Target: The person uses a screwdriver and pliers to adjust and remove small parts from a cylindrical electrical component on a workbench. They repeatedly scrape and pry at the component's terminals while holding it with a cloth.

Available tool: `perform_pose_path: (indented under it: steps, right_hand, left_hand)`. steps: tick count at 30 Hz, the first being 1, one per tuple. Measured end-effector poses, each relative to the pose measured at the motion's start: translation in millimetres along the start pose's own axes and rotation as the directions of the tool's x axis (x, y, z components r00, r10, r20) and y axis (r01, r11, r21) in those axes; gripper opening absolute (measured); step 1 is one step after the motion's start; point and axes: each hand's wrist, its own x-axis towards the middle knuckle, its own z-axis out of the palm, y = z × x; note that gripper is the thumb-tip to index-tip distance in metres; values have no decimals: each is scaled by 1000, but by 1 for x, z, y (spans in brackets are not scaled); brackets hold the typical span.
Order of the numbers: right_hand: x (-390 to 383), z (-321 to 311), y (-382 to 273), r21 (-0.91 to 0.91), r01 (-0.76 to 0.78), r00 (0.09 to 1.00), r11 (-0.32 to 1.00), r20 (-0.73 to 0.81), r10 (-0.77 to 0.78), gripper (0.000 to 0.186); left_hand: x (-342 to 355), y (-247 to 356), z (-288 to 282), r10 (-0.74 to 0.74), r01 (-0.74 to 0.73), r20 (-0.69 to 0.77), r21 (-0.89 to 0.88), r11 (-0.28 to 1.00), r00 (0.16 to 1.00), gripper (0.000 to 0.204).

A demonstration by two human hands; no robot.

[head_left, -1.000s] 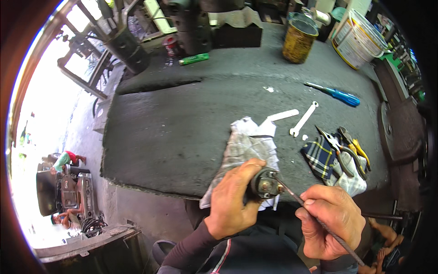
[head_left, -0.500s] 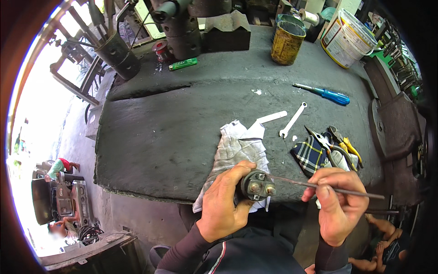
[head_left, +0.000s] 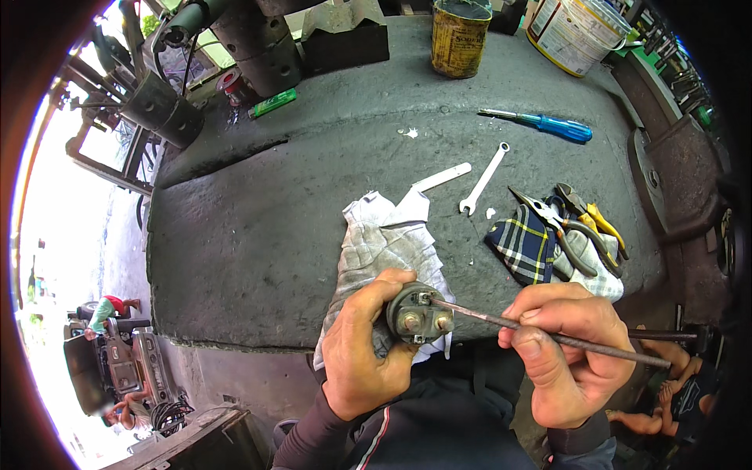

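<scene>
My left hand [head_left: 364, 345] is closed around a starter solenoid [head_left: 421, 319], a round dark cylinder whose end with two bolt studs and small metal tabs faces up. Between the thumb and fingers of my right hand [head_left: 576, 352] is a thin brown metal rod [head_left: 486, 316]. The rod's tip meets a small tab at the upper part of the solenoid's face, though whether it presses on it is too small to tell. Beneath the left hand and the solenoid, a grey-white rag [head_left: 384, 249] lies at the bench's front edge.
On the dark bench [head_left: 235, 251] lie a wrench [head_left: 486, 178], a white flat strip [head_left: 442, 177], a blue screwdriver [head_left: 540, 121], and pliers [head_left: 560, 227] on a checked cloth [head_left: 523, 247]. A yellow can [head_left: 460, 43] and white bucket [head_left: 576, 35] stand behind. People are on both sides.
The view has shifted, so the bench things sit higher and more to the left. The rod's tip has moved from the solenoid's rim onto the upper tab. Both hands keep their grips.
</scene>
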Motion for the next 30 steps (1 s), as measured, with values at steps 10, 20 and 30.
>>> perform_pose_path:
  steps: [10,20,30]
  right_hand:
    - [-3,3,-12,-260,285,949,923,211,-233,22]
    - [-10,3,-4,-190,170,985,967,68,-159,23]
    - [-7,3,-3,-104,84,996,991,19,-82,21]
  left_hand:
    - [2,4,-2,-35,35,8,6,999,999,76]
    - [5,7,-4,-19,19,0,38,999,1000,73]
    - [2,7,0,-69,66,-48,-52,996,996,74]
